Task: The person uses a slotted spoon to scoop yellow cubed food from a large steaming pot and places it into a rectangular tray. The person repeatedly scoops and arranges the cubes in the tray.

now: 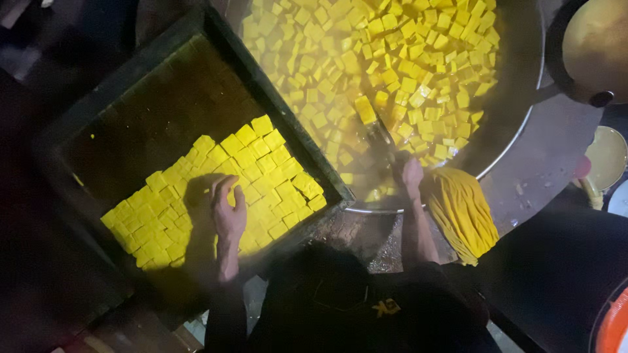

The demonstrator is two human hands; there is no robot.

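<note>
My left hand (pixel 227 210) rests with fingers curled on a packed layer of yellow cubes (pixel 216 189) in a dark square tray (pixel 163 85). I cannot make out whether it grips a cube. My right hand (pixel 411 175) holds the handle of a dark utensil (pixel 381 136) that reaches into a big metal pan (pixel 517 131) full of yellow cubes (pixel 379 59) floating in yellow liquid. One cube lies on the utensil's end. The tray's far half is bare.
A yellow cloth (pixel 461 212) hangs over the pan's near rim by my right wrist. A pot with yellow contents (pixel 598 46) sits at top right, a small yellow bowl (pixel 607 157) below it, an orange rim (pixel 615 327) at bottom right. Surroundings are dark.
</note>
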